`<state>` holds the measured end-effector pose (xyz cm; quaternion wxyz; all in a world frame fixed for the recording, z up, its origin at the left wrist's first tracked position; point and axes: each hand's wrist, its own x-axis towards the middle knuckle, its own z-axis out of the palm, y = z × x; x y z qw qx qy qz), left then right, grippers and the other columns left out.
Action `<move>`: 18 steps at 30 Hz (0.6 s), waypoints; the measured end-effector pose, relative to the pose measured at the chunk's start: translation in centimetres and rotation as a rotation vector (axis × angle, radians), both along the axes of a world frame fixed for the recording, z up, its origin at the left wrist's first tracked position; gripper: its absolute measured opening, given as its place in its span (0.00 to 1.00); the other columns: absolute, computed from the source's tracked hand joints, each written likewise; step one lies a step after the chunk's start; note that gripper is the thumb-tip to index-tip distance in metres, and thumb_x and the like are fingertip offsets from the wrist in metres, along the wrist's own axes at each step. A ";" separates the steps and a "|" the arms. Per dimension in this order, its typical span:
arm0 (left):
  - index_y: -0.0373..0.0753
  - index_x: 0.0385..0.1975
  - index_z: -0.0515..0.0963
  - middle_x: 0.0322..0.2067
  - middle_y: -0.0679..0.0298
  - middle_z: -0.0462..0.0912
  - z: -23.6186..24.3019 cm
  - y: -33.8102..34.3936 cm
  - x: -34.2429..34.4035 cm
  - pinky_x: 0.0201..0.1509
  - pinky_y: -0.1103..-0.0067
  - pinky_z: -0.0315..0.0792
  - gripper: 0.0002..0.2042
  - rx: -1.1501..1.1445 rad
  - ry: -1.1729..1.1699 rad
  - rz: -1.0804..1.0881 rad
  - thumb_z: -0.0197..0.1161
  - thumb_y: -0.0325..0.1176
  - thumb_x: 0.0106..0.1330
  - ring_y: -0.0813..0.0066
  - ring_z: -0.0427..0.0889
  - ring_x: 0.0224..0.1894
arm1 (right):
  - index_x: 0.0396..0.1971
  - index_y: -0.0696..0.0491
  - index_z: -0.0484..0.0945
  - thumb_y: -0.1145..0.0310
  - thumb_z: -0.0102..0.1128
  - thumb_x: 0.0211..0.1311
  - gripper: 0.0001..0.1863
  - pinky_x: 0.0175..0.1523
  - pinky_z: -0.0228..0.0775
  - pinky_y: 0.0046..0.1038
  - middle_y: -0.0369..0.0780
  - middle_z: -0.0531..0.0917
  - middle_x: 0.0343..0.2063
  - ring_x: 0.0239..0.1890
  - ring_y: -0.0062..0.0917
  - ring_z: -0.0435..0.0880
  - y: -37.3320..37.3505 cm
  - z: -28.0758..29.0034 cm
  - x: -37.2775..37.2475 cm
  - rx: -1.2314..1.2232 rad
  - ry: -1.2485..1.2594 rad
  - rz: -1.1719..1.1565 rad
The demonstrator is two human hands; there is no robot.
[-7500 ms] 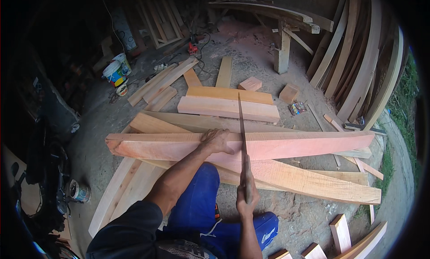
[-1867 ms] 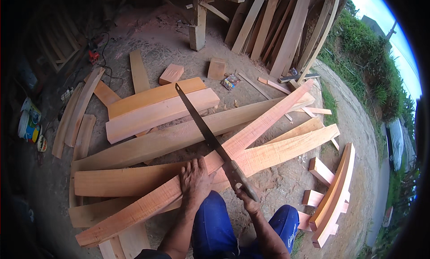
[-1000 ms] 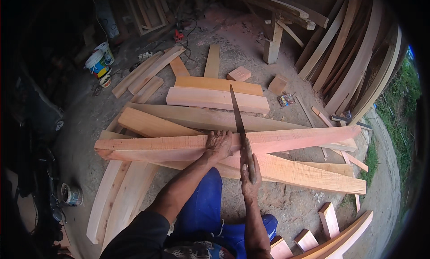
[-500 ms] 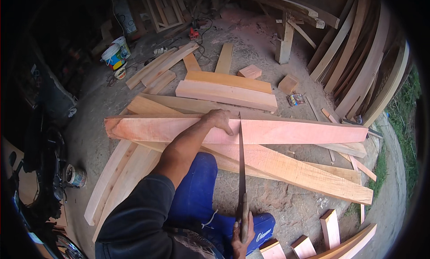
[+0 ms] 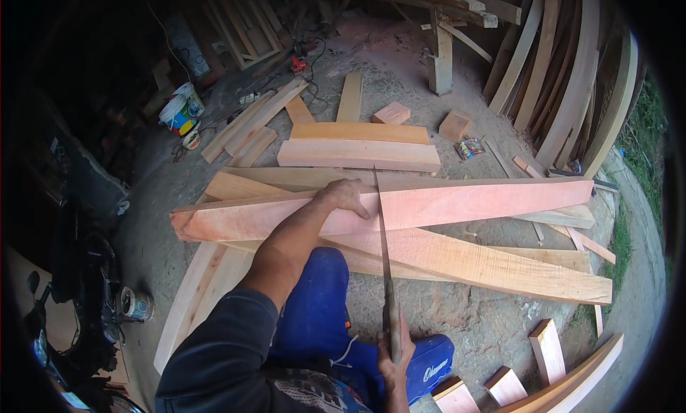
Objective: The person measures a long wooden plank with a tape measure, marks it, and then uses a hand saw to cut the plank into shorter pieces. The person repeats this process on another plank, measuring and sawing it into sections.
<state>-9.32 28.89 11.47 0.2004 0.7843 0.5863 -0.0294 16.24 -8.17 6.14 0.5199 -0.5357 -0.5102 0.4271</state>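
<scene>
A long reddish plank (image 5: 457, 202) lies across a heap of pale boards on the ground in front of me. My left hand (image 5: 348, 196) presses down on its upper edge, fingers curled over it. A hand saw (image 5: 382, 249) stands with its thin blade crossing the plank just right of that hand. My right hand (image 5: 394, 352) grips the saw's handle low in the view, near my blue-trousered leg. A second, paler plank (image 5: 471, 261) lies slanted under the reddish one.
Two stacked thick boards (image 5: 357, 150) lie beyond the plank. Short offcuts (image 5: 549, 349) sit at the lower right, small blocks (image 5: 391, 113) farther back. Planks (image 5: 564, 77) lean at the right rear. A paint bucket (image 5: 179, 109) and a tin (image 5: 136, 304) stand at the left.
The saw has gone back and forth through the plank; over the last second it was drawn back toward me, my right hand dropping low. My left hand stays on the plank.
</scene>
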 end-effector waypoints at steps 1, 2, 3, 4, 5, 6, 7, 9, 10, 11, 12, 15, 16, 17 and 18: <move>0.30 0.62 0.77 0.59 0.44 0.84 -1.4 1.0 -1.6 0.65 0.64 0.77 0.51 0.024 -0.043 -0.052 0.85 0.56 0.37 0.50 0.84 0.61 | 0.71 0.64 0.71 0.81 0.66 0.59 0.36 0.59 0.80 0.31 0.54 0.89 0.52 0.54 0.36 0.91 -5.2 1.3 1.4 0.000 -0.073 -0.015; 0.29 0.65 0.75 0.62 0.44 0.82 -1.5 1.9 -1.8 0.67 0.65 0.76 0.53 -0.068 0.015 0.035 0.85 0.55 0.38 0.50 0.82 0.64 | 0.69 0.66 0.73 0.82 0.63 0.58 0.35 0.60 0.80 0.32 0.56 0.89 0.51 0.54 0.37 0.91 -8.6 2.4 3.1 0.045 -0.154 -0.007; 0.29 0.66 0.75 0.62 0.44 0.82 -2.5 1.4 -1.9 0.67 0.64 0.76 0.53 -0.039 0.029 0.078 0.84 0.55 0.38 0.50 0.82 0.64 | 0.68 0.67 0.73 0.82 0.64 0.58 0.34 0.60 0.80 0.33 0.56 0.89 0.51 0.55 0.38 0.91 -9.2 2.1 3.2 0.028 -0.150 0.001; 0.29 0.66 0.74 0.62 0.44 0.82 -2.5 0.6 -0.8 0.67 0.64 0.76 0.53 -0.003 0.042 0.100 0.84 0.55 0.39 0.50 0.81 0.65 | 0.68 0.67 0.73 0.81 0.65 0.58 0.34 0.60 0.80 0.33 0.57 0.89 0.52 0.55 0.39 0.91 -8.7 2.7 2.8 0.015 -0.147 -0.010; 0.28 0.66 0.73 0.62 0.44 0.82 -0.5 -0.9 1.2 0.68 0.64 0.75 0.53 0.040 0.057 0.116 0.84 0.55 0.39 0.50 0.81 0.65 | 0.68 0.68 0.73 0.80 0.65 0.58 0.34 0.60 0.81 0.34 0.57 0.88 0.52 0.55 0.39 0.91 -7.7 3.3 2.4 0.008 -0.141 -0.028; 0.27 0.63 0.74 0.61 0.43 0.82 1.7 -2.4 3.2 0.67 0.63 0.75 0.51 -0.004 0.046 0.106 0.83 0.54 0.40 0.50 0.81 0.65 | 0.69 0.67 0.73 0.78 0.67 0.59 0.34 0.60 0.81 0.35 0.57 0.88 0.54 0.54 0.40 0.91 -2.5 0.2 0.6 0.151 -0.119 -0.068; 0.27 0.64 0.73 0.60 0.43 0.82 2.5 -3.5 3.1 0.68 0.64 0.75 0.52 0.009 0.097 0.120 0.83 0.55 0.40 0.50 0.81 0.65 | 0.70 0.61 0.73 0.74 0.66 0.64 0.33 0.58 0.81 0.37 0.57 0.87 0.54 0.54 0.41 0.91 4.3 1.2 -0.6 0.059 -0.091 -0.035; 0.27 0.64 0.71 0.60 0.43 0.83 2.5 -4.0 5.8 0.69 0.65 0.74 0.54 0.029 0.161 0.110 0.84 0.57 0.39 0.48 0.81 0.65 | 0.73 0.53 0.72 0.69 0.63 0.68 0.32 0.57 0.79 0.42 0.59 0.86 0.53 0.54 0.49 0.89 17.7 2.8 -2.2 0.125 0.012 -0.044; 0.29 0.62 0.72 0.58 0.43 0.84 2.4 -3.7 6.3 0.68 0.62 0.75 0.52 0.049 0.161 0.083 0.84 0.59 0.39 0.48 0.82 0.63 | 0.74 0.53 0.70 0.70 0.65 0.67 0.35 0.60 0.78 0.42 0.58 0.86 0.55 0.55 0.51 0.88 21.0 4.7 -3.4 -0.031 -0.066 -0.039; 0.29 0.63 0.72 0.58 0.43 0.84 3.0 -3.0 6.3 0.68 0.63 0.74 0.52 0.017 0.156 0.086 0.84 0.59 0.39 0.48 0.82 0.63 | 0.74 0.53 0.70 0.69 0.65 0.67 0.34 0.60 0.78 0.43 0.58 0.85 0.56 0.56 0.51 0.88 21.3 3.9 -3.3 0.056 -0.059 -0.047; 0.29 0.63 0.72 0.58 0.43 0.84 3.4 -2.7 5.6 0.69 0.63 0.74 0.52 -0.035 0.149 0.106 0.83 0.59 0.40 0.48 0.82 0.63 | 0.74 0.52 0.70 0.69 0.65 0.67 0.34 0.60 0.79 0.43 0.58 0.85 0.57 0.56 0.51 0.88 20.7 2.4 -3.4 0.123 -0.055 -0.036; 0.30 0.70 0.69 0.63 0.44 0.81 1.6 -1.0 1.5 0.73 0.65 0.71 0.56 -0.097 0.126 0.092 0.83 0.59 0.40 0.51 0.79 0.68 | 0.74 0.55 0.70 0.73 0.67 0.66 0.36 0.59 0.81 0.37 0.55 0.85 0.58 0.55 0.43 0.90 9.7 1.3 -2.4 0.084 -0.078 0.015; 0.30 0.71 0.69 0.64 0.44 0.79 -0.1 0.4 0.0 0.73 0.66 0.70 0.58 -0.093 0.090 0.070 0.83 0.59 0.40 0.51 0.77 0.69 | 0.73 0.59 0.70 0.77 0.69 0.63 0.37 0.55 0.82 0.32 0.55 0.86 0.57 0.52 0.36 0.92 3.3 -0.5 -1.0 0.147 -0.107 -0.012; 0.30 0.72 0.68 0.66 0.44 0.78 -1.3 1.3 -1.3 0.74 0.67 0.70 0.59 -0.097 0.055 0.043 0.83 0.59 0.39 0.51 0.76 0.70 | 0.73 0.61 0.70 0.78 0.70 0.61 0.38 0.52 0.83 0.31 0.54 0.88 0.54 0.50 0.34 0.93 -2.7 -0.7 0.4 0.080 -0.100 -0.011; 0.31 0.72 0.69 0.70 0.44 0.74 -1.2 2.3 -0.8 0.76 0.67 0.68 0.59 -0.153 0.035 0.040 0.83 0.60 0.39 0.51 0.73 0.72 | 0.71 0.63 0.71 0.77 0.68 0.63 0.35 0.51 0.83 0.31 0.52 0.90 0.51 0.48 0.34 0.93 -7.4 0.6 2.3 0.150 -0.157 -0.037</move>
